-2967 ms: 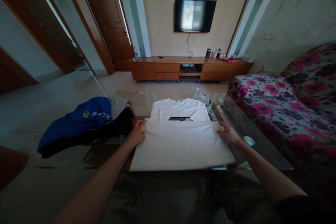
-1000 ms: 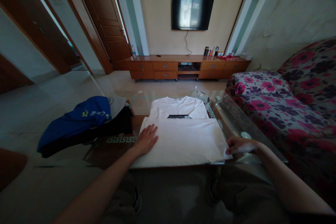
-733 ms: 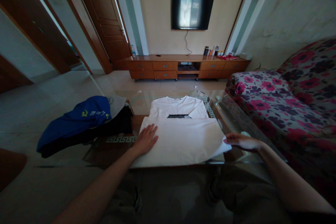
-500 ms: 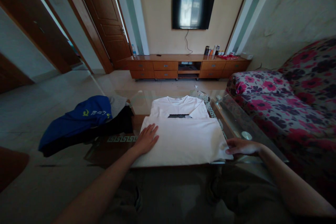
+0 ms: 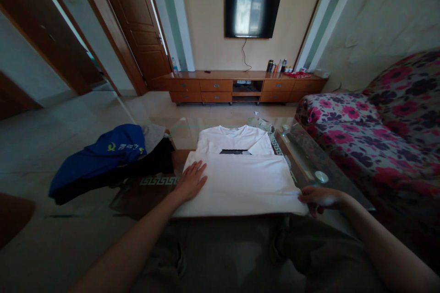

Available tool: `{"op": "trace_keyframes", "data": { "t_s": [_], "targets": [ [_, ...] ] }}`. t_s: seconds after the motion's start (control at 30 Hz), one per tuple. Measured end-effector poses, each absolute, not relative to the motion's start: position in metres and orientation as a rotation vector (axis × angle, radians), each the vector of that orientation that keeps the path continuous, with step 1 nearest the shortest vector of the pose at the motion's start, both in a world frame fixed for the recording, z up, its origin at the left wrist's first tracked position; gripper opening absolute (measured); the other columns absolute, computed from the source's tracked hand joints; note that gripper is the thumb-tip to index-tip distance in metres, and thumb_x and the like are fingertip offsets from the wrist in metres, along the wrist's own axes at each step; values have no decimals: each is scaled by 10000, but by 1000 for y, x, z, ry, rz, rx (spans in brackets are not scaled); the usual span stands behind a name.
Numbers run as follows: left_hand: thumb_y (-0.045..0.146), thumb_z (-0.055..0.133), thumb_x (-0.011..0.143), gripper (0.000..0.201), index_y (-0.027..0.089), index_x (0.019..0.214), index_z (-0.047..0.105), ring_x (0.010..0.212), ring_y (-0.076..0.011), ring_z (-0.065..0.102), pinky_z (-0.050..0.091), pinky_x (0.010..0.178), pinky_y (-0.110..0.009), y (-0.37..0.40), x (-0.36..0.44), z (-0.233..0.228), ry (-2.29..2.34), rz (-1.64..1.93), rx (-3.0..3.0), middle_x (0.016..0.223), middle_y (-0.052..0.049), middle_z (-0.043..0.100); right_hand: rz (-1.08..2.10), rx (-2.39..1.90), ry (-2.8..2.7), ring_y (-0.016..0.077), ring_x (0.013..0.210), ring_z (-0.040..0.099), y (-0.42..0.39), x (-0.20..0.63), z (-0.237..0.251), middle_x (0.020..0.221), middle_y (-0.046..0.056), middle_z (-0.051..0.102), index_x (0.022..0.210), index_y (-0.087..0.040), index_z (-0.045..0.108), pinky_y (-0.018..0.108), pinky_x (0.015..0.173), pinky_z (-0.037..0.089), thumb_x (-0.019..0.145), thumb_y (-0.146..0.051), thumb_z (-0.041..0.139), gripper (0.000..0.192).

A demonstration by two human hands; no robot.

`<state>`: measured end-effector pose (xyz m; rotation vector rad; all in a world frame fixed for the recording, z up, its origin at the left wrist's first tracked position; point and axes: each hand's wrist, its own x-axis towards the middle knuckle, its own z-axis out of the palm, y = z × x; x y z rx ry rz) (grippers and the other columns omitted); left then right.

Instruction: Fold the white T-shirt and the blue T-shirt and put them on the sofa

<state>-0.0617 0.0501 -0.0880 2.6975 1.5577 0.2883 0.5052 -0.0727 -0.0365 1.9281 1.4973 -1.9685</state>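
The white T-shirt [image 5: 240, 178], folded once, lay at the glass table's [image 5: 309, 155] near edge. The left hand [image 5: 190, 182] pressed flat on its left side, fingers spread. The right hand [image 5: 318, 198] pinched its near-right corner. A blue garment [image 5: 103, 155] lay at the table's left edge.

A blue garment [image 5: 99, 155] lay on dark clothes [image 5: 144, 167] at the tabletop's [image 5: 309, 160] left. A floral sofa [image 5: 371, 123] stood right. A television [image 5: 252, 15] hung above a wooden cabinet [image 5: 240, 87] bearing bottles [image 5: 277, 66].
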Motion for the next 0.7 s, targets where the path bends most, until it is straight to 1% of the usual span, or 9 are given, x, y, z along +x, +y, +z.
{"op": "trace_keyframes", "data": {
  "t_s": [0.1, 0.23, 0.3, 0.37, 0.43, 0.53, 0.57, 0.63, 0.7],
  "targets": [
    [521, 261, 1038, 605, 256, 1576, 337, 1555, -244, 174, 188, 1245, -446, 52, -59, -88, 1612, 303, 2678, 1681, -40, 238, -1874, 2029, 1597, 117, 448, 562, -63, 497, -35, 652, 18, 639, 1046, -209, 573, 178, 382, 269, 781, -699, 620, 560],
    [518, 269, 1031, 600, 256, 1561, 367, 1544, -249, 211, 187, 1240, -450, 64, -51, -87, 1706, 288, 2616, 1674, -44, 260, -1666, 2348, 1898, 113, 464, 502, -45, 487, -28, 626, 5, 606, 1007, -184, 597, 207, 404, 320, 772, -706, 591, 573],
    [517, 276, 1026, 607, 248, 1563, 365, 1544, -254, 212, 175, 1241, -455, 72, -49, -88, 1740, 278, 2583, 1673, -52, 262, -1656, 2390, 1959, 101, 456, 457, -43, 485, -25, 607, -11, 579, 1000, -171, 610, 212, 408, 317, 763, -735, 590, 613],
    [532, 281, 1020, 636, 235, 1579, 337, 1548, -265, 198, 163, 1242, -463, 77, -49, -89, 1736, 258, 2570, 1677, -66, 244, -1728, 2289, 1940, 90, 450, 431, -48, 488, -23, 576, -16, 560, 929, -162, 625, 210, 418, 313, 760, -767, 590, 630],
    [555, 286, 1013, 671, 221, 1594, 303, 1553, -275, 177, 153, 1243, -466, 78, -51, -89, 1694, 229, 2584, 1685, -78, 213, -1815, 2082, 1887, 86, 475, 454, -58, 495, -22, 598, 11, 597, 836, -152, 638, 204, 442, 330, 760, -772, 611, 626],
    [563, 284, 1012, 685, 223, 1606, 274, 1562, -268, 138, 137, 1249, -453, 75, -58, -86, 1608, 199, 2634, 1695, -70, 172, -1758, 1820, 1764, 94, 506, 502, -65, 508, -20, 690, 54, 674, 806, -140, 689, 200, 449, 336, 752, -749, 656, 613],
    [564, 283, 1012, 684, 228, 1608, 271, 1565, -263, 125, 134, 1250, -447, 74, -61, -84, 1581, 191, 2651, 1697, -63, 162, -1663, 1833, 1754, 106, 521, 526, -63, 510, -20, 714, 63, 689, 816, -140, 705, 204, 454, 348, 764, -743, 649, 607],
    [570, 288, 1010, 688, 236, 1610, 265, 1568, -258, 106, 132, 1253, -439, 70, -64, -80, 1541, 177, 2677, 1701, -50, 147, -1317, 2067, 1802, 154, 590, 596, -53, 511, -21, 757, 91, 709, 848, -137, 722, 236, 506, 421, 836, -715, 576, 596],
    [584, 303, 1003, 698, 245, 1611, 262, 1569, -260, 93, 133, 1254, -438, 66, -66, -78, 1522, 175, 2693, 1703, -42, 136, -808, 2411, 1907, 226, 764, 673, -37, 500, -24, 895, 139, 733, 989, -127, 723, 304, 661, 517, 930, -632, 467, 570]
  ]
}}
